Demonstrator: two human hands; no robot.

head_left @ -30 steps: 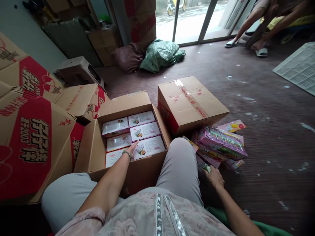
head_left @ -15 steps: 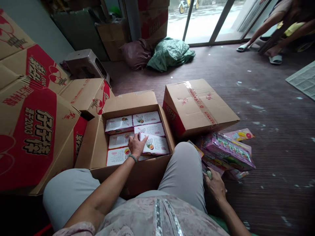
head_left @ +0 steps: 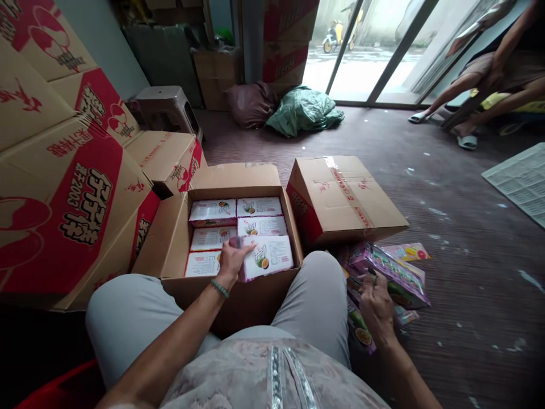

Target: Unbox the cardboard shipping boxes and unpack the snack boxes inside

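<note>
An open cardboard carton sits between my knees, packed with several white flat boxes printed with fruit. My left hand is closed on the near right white box, whose left end is lifted out of the row. My right hand rests on a heap of pink packets on the floor by my right knee, fingers curled on one of them.
A sealed taped carton lies just right of the open one. Red-and-brown printed cartons are stacked at left. A grey stool and bags stand farther back. Another person's legs show at far right by the glass door.
My left hand went from touching the box with a fingertip to gripping it and tilting its end up. My right hand moved forward onto the pink packets. The view rose.
</note>
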